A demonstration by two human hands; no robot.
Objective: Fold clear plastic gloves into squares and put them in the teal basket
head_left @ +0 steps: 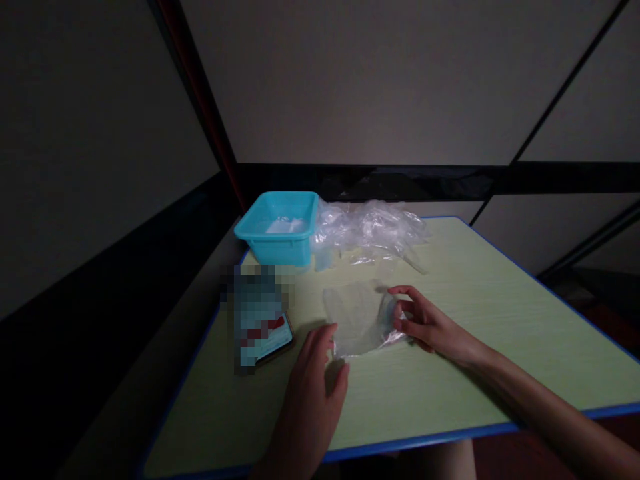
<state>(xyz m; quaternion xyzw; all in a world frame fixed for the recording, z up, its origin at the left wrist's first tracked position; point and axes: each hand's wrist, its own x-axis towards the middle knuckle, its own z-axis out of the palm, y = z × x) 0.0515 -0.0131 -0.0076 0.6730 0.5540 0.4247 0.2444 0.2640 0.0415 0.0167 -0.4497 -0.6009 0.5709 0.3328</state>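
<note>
Right hand (427, 325) holds clear bag (356, 320) (phone (275, 341) text unreadably blurred).

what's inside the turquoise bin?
Inside the turquoise bin: a flat white item and what looks like shiny clear plastic, too dim to identify further. The bin's near wall hides the lower front; anything beneath the white item is covered.

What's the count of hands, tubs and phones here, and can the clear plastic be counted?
Left hand and right hand: 2
Blue tub: 1
Phone: 1
Total: 4
Left out: clear plastic between the hands and plastic heap, pieces overlap too much.
</note>
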